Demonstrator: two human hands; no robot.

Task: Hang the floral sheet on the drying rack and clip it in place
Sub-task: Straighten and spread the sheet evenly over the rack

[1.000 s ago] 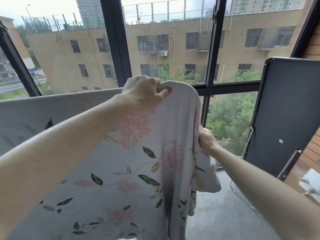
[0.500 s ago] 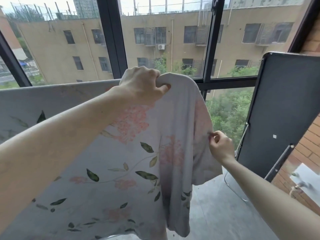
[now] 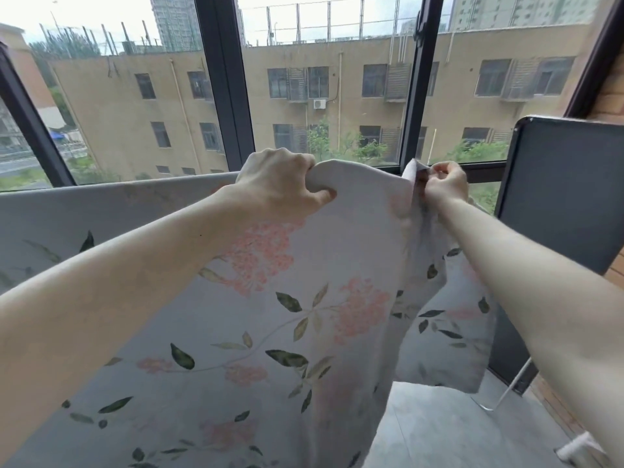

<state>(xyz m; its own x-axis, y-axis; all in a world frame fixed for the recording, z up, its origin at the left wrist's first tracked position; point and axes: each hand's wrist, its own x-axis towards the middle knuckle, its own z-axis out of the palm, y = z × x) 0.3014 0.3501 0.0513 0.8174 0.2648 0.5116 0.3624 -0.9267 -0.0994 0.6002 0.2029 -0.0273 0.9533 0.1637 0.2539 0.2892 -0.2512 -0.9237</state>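
Dark window frames [image 3: 225, 96] fill the background from nine to two o'clock, and through the glass a tan building [image 3: 337, 96] with rows of windows stands across the way, with green trees [image 3: 479, 153] below it. At three o'clock a dark flat panel [image 3: 567, 197] leans upright against a brick wall [image 3: 611, 103]; grey floor [image 3: 439, 434] shows at five o'clock.

Across the lower half of the view hangs the floral sheet [image 3: 270, 332], pale grey with pink blossoms and dark green leaves. Its top edge runs level from nine o'clock toward the centre, where it rises over a rounded fold. Whatever bar carries it is hidden under the cloth.

The left hand [image 3: 280, 187], just above centre, has its fingers curled over that fold and its thumb underneath, gripping the sheet's top edge. The right hand [image 3: 445, 184], at about one o'clock from centre, pinches the sheet's corner between thumb and fingertips, holding it up level with the left hand. Cloth below the right hand drops in a loose flap toward four o'clock, ending above the floor.
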